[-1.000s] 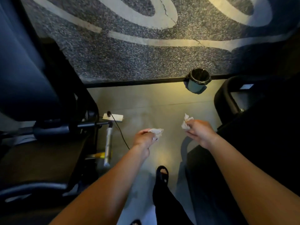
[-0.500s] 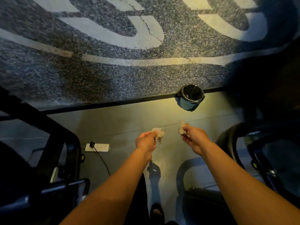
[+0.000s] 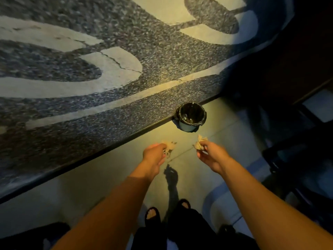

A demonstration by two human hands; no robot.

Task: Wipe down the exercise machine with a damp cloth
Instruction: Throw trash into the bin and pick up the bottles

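Two feet in dark sandals (image 3: pixel 152 216) stand on the pale floor (image 3: pixel 100 177) at the near edge. A bit farther out, the left hand (image 3: pixel 154 153) pinches a crumpled wipe (image 3: pixel 169 147), and the right hand (image 3: pixel 210 154) pinches another crumpled wipe (image 3: pixel 200 142). Both hands are up in the air, near each other but apart. Just beyond them sits a small bin (image 3: pixel 191 117) with a black bag, touching the edge of the speckled mat (image 3: pixel 126 105). Dark machine parts (image 3: pixel 297 159) stand at the right.
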